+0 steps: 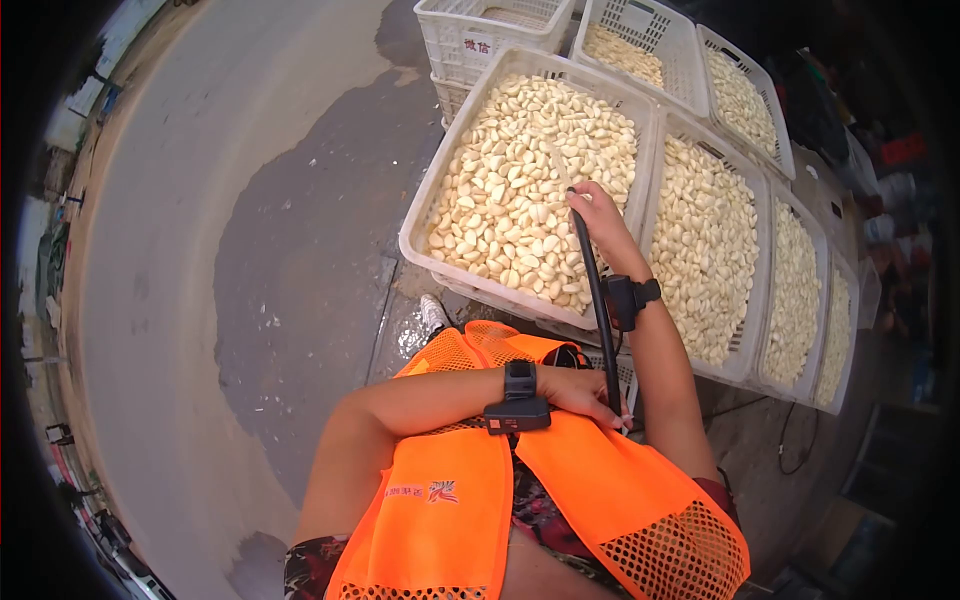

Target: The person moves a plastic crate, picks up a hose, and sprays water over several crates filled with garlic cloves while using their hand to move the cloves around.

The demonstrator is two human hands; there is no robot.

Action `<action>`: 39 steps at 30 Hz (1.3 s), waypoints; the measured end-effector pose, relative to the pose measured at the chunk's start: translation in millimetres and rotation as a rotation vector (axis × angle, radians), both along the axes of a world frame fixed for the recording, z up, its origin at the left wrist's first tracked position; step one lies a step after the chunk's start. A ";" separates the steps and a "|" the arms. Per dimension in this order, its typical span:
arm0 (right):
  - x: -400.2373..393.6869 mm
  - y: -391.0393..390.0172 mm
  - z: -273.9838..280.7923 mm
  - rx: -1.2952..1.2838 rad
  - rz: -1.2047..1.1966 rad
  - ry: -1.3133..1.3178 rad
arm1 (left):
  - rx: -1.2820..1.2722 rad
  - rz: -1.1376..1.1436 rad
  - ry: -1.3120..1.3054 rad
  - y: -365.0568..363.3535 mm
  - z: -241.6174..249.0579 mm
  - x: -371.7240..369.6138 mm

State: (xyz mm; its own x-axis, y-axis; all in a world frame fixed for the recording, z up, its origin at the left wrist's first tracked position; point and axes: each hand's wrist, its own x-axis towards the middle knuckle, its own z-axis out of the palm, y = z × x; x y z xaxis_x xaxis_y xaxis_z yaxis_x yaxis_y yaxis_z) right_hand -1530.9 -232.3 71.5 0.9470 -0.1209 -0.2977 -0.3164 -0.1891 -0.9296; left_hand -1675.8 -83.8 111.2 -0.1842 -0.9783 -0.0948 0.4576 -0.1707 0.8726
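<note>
A long, slim black tube [594, 285] runs from over the front crate down to my waist. My right hand [600, 220] pinches its upper end, above the peeled garlic cloves [530, 170]. A thin pale streak shows just beyond that end. My left hand [585, 391] lies across my waist, its fingers closed around the lower part of the tube. The cloves fill a white plastic crate [425, 215] right in front of me. Each wrist wears a black strapped device [518, 408].
More garlic-filled crates [705, 245] stand in a row to the right, with others [645, 35] behind. Stacked white crates [480, 45] stand at the back left. Wet pavement [300, 230] spreads to the left. A dark cable [790, 450] lies on the ground at right.
</note>
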 end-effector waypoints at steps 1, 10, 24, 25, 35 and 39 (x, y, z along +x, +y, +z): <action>1.9 6.0 3.8 0.017 0.033 0.008 | 0.005 0.009 -0.010 1.8 6.9 2.1; 26.0 19.5 11.4 0.015 0.122 -0.082 | 0.001 0.106 0.003 4.7 9.4 7.5; -15.0 -49.1 9.3 -0.136 -0.251 -0.064 | -0.017 0.012 -0.036 -11.7 -7.0 -3.9; -18.7 -54.3 7.6 -0.138 -0.258 -0.064 | -0.017 0.010 -0.022 -12.5 -6.4 -4.7; -34.1 -64.9 3.1 -0.107 -0.311 -0.092 | 0.034 -0.027 0.017 -12.9 4.5 -7.4; -24.8 -38.6 -0.7 -0.118 -0.222 -0.073 | 0.017 -0.037 -0.023 -10.0 4.6 -7.9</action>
State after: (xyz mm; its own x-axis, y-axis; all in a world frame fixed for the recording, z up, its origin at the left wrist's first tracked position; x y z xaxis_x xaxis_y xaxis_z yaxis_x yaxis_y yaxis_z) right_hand -1555.7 -270.8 70.8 0.9117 -0.3582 -0.2014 -0.2954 -0.2307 -0.9271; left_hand -1683.7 -93.8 115.8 -0.2180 -0.9691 -0.1156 0.4302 -0.2017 0.8799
